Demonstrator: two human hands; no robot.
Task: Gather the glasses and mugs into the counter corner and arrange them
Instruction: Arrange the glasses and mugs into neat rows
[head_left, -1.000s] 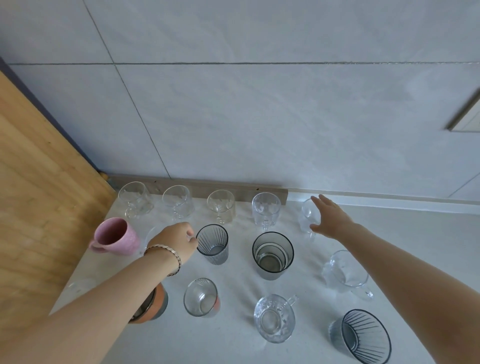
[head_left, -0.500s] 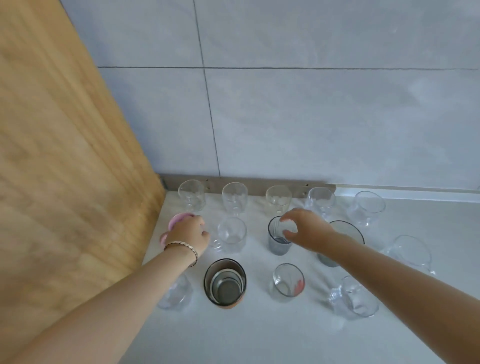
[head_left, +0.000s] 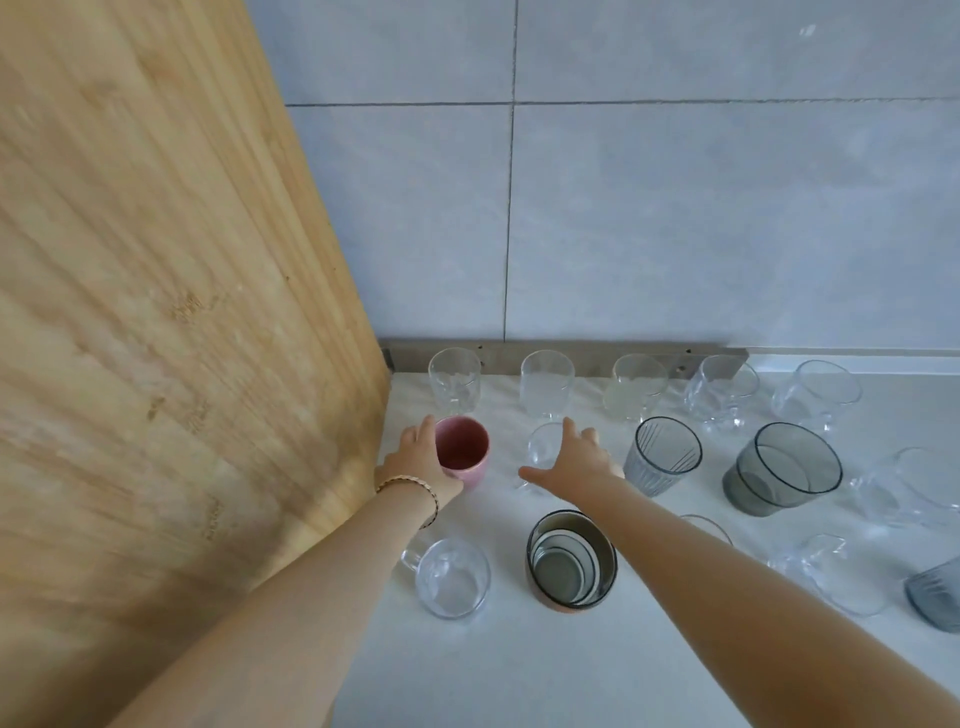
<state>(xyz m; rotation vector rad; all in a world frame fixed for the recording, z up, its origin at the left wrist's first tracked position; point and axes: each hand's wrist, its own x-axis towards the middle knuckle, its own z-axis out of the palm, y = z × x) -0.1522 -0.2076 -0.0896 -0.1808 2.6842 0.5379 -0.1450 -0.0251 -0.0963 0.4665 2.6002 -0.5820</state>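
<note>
Five clear glasses stand in a row along the back wall, from the corner glass (head_left: 454, 379) to the rightmost one (head_left: 815, 392). In front of them my left hand (head_left: 415, 460) is wrapped around the left side of a pink mug (head_left: 465, 447) near the wooden panel. My right hand (head_left: 574, 462) cups a small clear glass (head_left: 540, 447), thumb in front and fingers behind it. To the right are a grey ribbed glass (head_left: 662, 460) and a dark grey tumbler (head_left: 784, 467). Nearer me are a clear mug (head_left: 452, 577) and a brown-based cup (head_left: 571, 558) with something nested inside it.
A wooden panel (head_left: 182, 312) walls off the left side and meets the tiled wall at the counter corner. More clear mugs (head_left: 836, 571) and a grey ribbed glass (head_left: 935, 592) sit at the right. My right forearm partly hides another glass (head_left: 706, 525). The white counter (head_left: 519, 675) stretches toward me.
The view has swung left toward the corner. My right hand left the grey ribbed glass and went left to the small clear glass. My left hand stays at the pink mug.
</note>
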